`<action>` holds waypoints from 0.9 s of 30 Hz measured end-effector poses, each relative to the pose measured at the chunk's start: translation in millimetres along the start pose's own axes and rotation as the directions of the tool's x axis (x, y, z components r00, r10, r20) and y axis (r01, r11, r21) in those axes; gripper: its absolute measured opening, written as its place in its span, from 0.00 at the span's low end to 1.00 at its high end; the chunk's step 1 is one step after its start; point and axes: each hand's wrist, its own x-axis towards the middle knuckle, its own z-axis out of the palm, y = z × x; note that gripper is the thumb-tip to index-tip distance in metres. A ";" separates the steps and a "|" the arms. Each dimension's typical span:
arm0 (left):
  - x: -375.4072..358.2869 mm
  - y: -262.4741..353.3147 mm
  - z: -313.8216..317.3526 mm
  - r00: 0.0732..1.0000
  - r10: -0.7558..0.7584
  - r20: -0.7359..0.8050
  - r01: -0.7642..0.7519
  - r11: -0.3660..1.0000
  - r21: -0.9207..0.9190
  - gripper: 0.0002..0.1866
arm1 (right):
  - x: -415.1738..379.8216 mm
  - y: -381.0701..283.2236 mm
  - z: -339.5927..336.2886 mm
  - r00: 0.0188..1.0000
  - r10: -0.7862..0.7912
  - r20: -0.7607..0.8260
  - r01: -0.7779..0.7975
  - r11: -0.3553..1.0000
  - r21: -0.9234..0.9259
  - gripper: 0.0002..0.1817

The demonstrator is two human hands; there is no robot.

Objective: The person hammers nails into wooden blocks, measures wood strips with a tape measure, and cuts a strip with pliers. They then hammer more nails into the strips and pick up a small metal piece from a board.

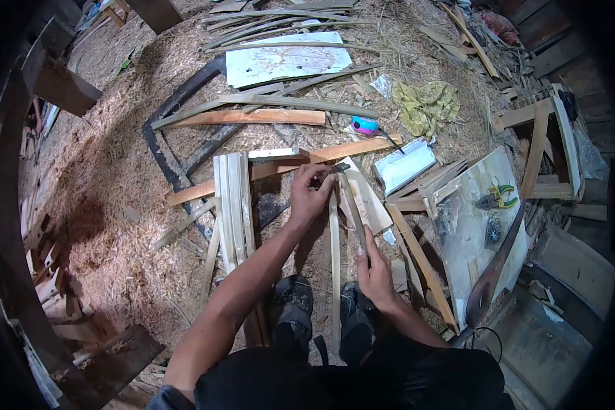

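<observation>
My right hand (374,270) is wrapped round the handle of a hammer (354,207), whose head lies just right of my left fingertips. My left hand (311,195) is closed in a pinch at the upper end of a narrow wooden strip (335,266); whatever sits between the fingertips is too small to make out. That strip runs down between my shoes. Behind the hammer lies a pale flat board (365,198). Left of my left forearm stand several pale slats side by side (231,205), with a short white-edged piece (278,154) by their top.
Wood shavings cover the ground. A reddish plank (212,190) crosses ahead, near a blue-and-pink tape measure (365,126). At right, a board (468,232) bears yellow-green pliers (497,197) and a small bag of nails (493,231). A yellow cloth (425,108) lies beyond.
</observation>
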 end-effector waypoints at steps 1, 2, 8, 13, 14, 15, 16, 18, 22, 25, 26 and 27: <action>-0.2 -0.7 1.2 1.000 -0.002 -0.009 0.002 1.000 -0.010 0.10 | 0.3 -5.9 -3.3 0.998 0.048 0.037 -0.050 0.998 0.032 0.29; 0.4 -1.4 2.2 1.000 -0.001 -0.015 0.001 1.000 0.006 0.09 | 1.7 -10.6 -6.2 0.993 0.094 0.074 -0.099 0.993 0.061 0.29; -1.7 1.1 3.9 0.999 -0.021 -0.040 0.020 0.999 -0.041 0.07 | 1.0 -12.8 -6.7 0.998 0.062 0.022 -0.063 0.998 0.015 0.30; -0.5 -8.1 5.1 0.997 0.020 -0.072 -0.024 0.998 -0.056 0.07 | 6.9 -12.2 -10.9 0.998 0.027 0.064 -0.024 0.999 -0.045 0.30; -1.7 -9.7 5.3 0.998 0.000 -0.061 -0.004 0.998 -0.059 0.07 | 5.2 -13.3 -9.9 0.999 0.009 0.038 -0.007 0.999 -0.038 0.30; -1.4 -7.3 5.1 0.999 -0.020 -0.050 0.017 0.998 -0.063 0.07 | 3.4 -12.5 -8.5 1.000 0.007 0.029 -0.006 0.999 -0.043 0.30; -1.2 -4.7 5.1 0.998 -0.039 -0.039 0.036 0.997 -0.067 0.07 | 2.8 -10.8 -7.1 1.000 0.003 0.019 -0.002 0.999 -0.049 0.30; -2.1 -2.5 4.1 0.999 -0.033 -0.038 0.031 0.998 -0.055 0.07 | 5.1 -10.1 -9.3 0.999 0.040 0.027 -0.038 0.997 -0.064 0.30; 1.3 -4.9 3.0 0.999 -0.023 -0.037 0.021 0.998 -0.053 0.07 | 8.9 -14.1 -19.3 0.995 0.094 0.020 -0.093 0.994 -0.061 0.30; -0.7 -5.2 3.1 0.999 -0.006 -0.037 0.004 0.999 -0.040 0.07 | 8.7 -18.0 -20.8 0.999 0.041 -0.004 -0.041 0.998 -0.049 0.30; 0.3 -4.4 3.4 0.999 0.005 -0.038 -0.006 0.999 -0.036 0.07 | 9.5 -16.1 -19.9 1.000 -0.003 0.000 0.003 0.998 -0.060 0.31; 0.8 -2.4 3.0 0.999 0.014 -0.033 -0.014 1.000 -0.019 0.07 | 10.3 -14.3 -18.8 0.999 -0.048 0.005 0.049 0.996 -0.071 0.31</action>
